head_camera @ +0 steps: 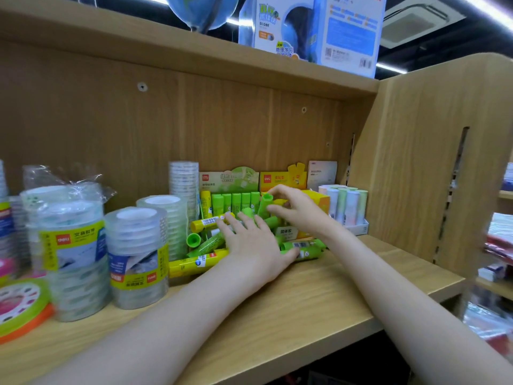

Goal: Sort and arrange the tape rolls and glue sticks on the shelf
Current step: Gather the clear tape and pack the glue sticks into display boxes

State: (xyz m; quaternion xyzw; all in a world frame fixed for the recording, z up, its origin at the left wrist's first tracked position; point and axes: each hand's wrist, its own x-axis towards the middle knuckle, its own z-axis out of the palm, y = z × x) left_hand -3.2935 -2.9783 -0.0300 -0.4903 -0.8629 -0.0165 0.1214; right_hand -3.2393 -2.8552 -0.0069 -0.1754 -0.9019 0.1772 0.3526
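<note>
Our left hand spread flat on loose glue sticks, our right hand pinching a green glue stick, tape stacks on the left of the shelf

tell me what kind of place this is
Most likely a stationery shop aisle: a wooden display shelf stocked with wrapped stacks of clear tape rolls, glue sticks in branded display boxes, and a boxed globe above.
</note>
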